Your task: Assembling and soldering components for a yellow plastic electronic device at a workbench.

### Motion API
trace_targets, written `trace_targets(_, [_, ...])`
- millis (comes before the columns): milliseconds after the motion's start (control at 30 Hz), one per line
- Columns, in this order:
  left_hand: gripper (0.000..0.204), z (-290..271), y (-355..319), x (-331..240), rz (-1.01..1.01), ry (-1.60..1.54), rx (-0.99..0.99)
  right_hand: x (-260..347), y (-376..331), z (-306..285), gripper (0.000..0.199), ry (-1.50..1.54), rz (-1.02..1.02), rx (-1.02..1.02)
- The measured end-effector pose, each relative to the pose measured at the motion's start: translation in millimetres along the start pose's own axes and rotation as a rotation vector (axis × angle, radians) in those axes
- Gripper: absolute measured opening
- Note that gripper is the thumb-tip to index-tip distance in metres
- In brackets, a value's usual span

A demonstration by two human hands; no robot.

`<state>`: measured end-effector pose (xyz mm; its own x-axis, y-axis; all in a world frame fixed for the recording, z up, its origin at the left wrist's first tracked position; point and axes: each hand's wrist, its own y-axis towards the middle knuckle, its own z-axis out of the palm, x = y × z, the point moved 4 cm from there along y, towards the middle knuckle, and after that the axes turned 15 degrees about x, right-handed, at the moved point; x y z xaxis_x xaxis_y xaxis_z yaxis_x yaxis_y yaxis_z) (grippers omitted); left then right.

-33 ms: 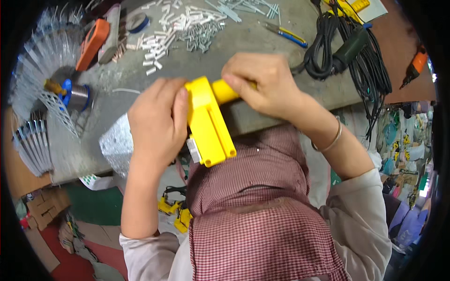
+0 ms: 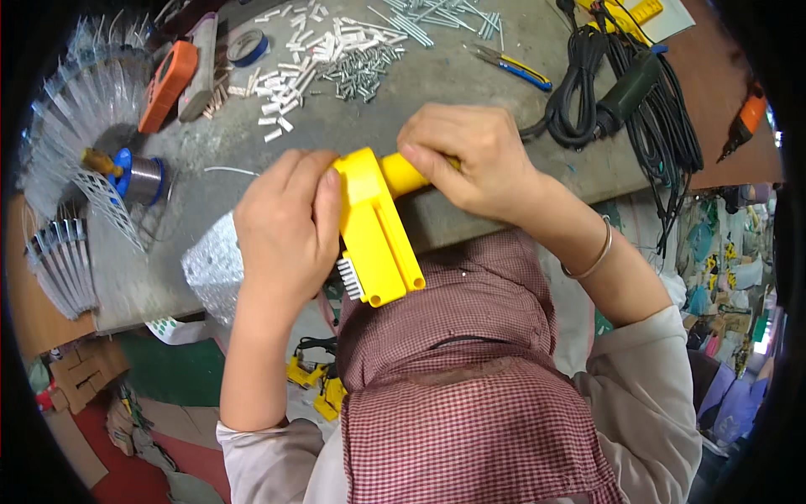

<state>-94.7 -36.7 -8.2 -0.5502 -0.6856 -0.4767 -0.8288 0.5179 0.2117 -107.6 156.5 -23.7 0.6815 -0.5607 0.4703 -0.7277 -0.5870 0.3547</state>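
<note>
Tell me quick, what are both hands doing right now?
Left hand: closed around the flat body of the yellow plastic tool.
Right hand: closed on the same tool's round yellow handle end.

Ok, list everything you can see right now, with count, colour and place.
tool: one, yellow, held over bench edge
bench: one, grey, upper half
metal pins: a pile, silver, bench top centre
white sleeves: scattered, left of pins
cutters: one, blue-yellow handles, bench top right
cables: a bundle, black, bench right
wire spool: one, blue, bench left
orange case: one, bench top left
apron: one, red check, bottom
left hand: on tool body
right hand: on tool barrel
</note>
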Motion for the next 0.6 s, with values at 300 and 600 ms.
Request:
trace_targets(300, [0.017,-8,-3,-1,-0.026,-0.005,0.16,-28,31,-30,0.028,0.044,0.22,0.339])
trace_targets(600, [0.016,-17,77,45,0.02,0.269,0.211,-39,90,1,0.033,-0.345,0.142,0.399])
